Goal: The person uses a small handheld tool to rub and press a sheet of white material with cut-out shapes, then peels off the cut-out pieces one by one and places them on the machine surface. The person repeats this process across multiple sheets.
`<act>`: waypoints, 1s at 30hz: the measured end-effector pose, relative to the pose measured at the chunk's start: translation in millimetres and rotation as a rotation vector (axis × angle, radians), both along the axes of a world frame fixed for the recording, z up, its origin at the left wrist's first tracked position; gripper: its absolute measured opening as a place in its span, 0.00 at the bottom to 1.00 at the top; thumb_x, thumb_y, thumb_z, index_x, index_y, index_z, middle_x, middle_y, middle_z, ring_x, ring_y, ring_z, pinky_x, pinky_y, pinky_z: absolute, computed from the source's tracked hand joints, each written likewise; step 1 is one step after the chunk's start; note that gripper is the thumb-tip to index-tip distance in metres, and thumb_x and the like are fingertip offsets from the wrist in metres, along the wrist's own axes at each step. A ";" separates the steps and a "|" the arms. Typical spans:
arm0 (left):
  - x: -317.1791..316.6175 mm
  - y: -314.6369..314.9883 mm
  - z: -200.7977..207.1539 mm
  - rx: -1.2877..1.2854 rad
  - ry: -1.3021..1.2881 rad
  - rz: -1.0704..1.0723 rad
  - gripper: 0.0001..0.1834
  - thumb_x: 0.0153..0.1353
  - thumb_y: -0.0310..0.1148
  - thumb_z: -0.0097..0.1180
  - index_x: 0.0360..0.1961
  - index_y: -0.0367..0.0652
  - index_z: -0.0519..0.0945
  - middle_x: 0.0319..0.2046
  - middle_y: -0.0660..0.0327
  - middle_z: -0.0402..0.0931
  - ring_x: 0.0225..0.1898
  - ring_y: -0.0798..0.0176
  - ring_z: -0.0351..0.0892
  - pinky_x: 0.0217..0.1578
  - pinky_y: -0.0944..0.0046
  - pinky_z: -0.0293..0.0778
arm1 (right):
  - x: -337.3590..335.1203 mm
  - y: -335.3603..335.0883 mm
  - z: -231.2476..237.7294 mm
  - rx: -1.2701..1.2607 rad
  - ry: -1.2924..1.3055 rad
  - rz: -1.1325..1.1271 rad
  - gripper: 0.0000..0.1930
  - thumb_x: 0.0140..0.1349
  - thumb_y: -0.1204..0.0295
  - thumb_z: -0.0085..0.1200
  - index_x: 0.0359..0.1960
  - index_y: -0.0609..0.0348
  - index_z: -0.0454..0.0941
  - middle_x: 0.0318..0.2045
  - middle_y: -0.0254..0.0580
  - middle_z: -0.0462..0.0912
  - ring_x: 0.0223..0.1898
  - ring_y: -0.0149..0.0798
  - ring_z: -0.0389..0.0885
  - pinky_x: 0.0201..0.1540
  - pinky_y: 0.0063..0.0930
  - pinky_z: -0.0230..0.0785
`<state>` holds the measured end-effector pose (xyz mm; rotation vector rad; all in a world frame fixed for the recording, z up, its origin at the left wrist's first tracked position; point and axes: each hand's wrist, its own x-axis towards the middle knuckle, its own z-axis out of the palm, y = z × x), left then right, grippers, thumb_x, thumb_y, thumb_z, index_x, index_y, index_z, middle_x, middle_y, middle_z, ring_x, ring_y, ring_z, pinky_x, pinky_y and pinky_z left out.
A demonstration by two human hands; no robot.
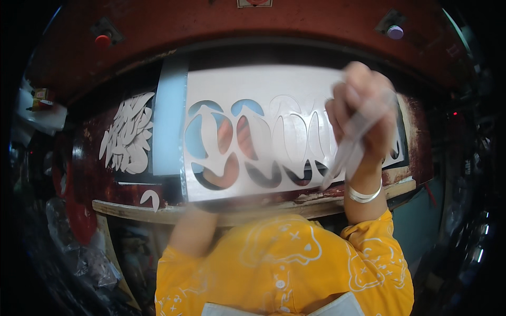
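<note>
A large white sheet (237, 81) lies across the bench, with rows of curved crescent-like cut-outs. My left hand (220, 171) is underneath its left part. Skin shows through several holes there, the fingers seeming to stretch out flat, though the strips between the holes hide much of them. Over the sheet's right end is my raised right hand (363, 100), its fingers closed round some thin white cut-out pieces (348, 152). These hang down toward the sheet's near edge and are smeared by motion. Some curved pieces (291, 138) in the middle still sit within their outlines.
A pile of white cut-out pieces (129, 134) lies left of a light blue strip (169, 121). One loose crescent piece (151, 200) rests by the wooden front edge (132, 211). Behind is a red machine beam (211, 29) with a red button (103, 40) and a purplish button (395, 32).
</note>
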<state>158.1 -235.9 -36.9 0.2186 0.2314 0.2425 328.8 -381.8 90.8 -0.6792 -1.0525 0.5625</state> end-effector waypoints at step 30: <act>81.1 -8.7 -30.4 0.138 -0.063 -0.023 0.12 0.60 0.29 0.49 0.43 0.33 0.74 0.51 0.50 0.73 0.53 0.53 0.70 0.62 0.53 0.59 | 94.9 39.2 -56.9 -0.949 -0.712 -0.132 0.15 0.54 0.67 0.60 0.37 0.67 0.81 0.31 0.44 0.84 0.33 0.36 0.82 0.39 0.28 0.74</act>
